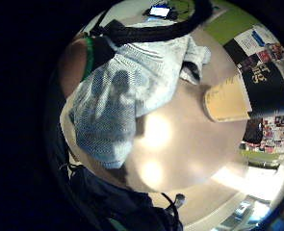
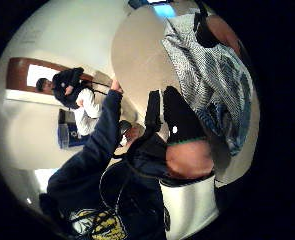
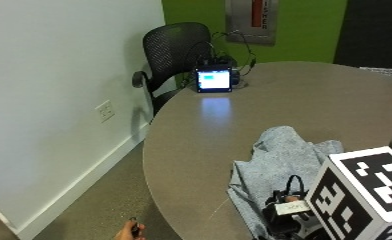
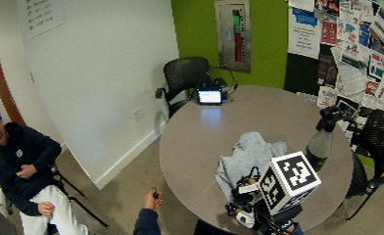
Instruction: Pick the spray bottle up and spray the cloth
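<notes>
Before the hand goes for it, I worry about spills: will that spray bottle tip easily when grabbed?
Probably somewhat. The spray bottle stands tall and narrow on the round table, with a black trigger head on top, so a sideways nudge could topple it. It looks like light plastic; how full it is cannot be seen.

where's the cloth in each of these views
Little finger side palm view: the grey cloth lies crumpled on the round table, close under the palm.
Thumb side palm view: cloth on the table beyond the black glove.
Outside view: cloth at the table's near edge, beside the right hand.
Wide outside view: cloth mid-table, near the spray bottle.
Shared landmark: the lit small screen at the table's far edge.
</notes>
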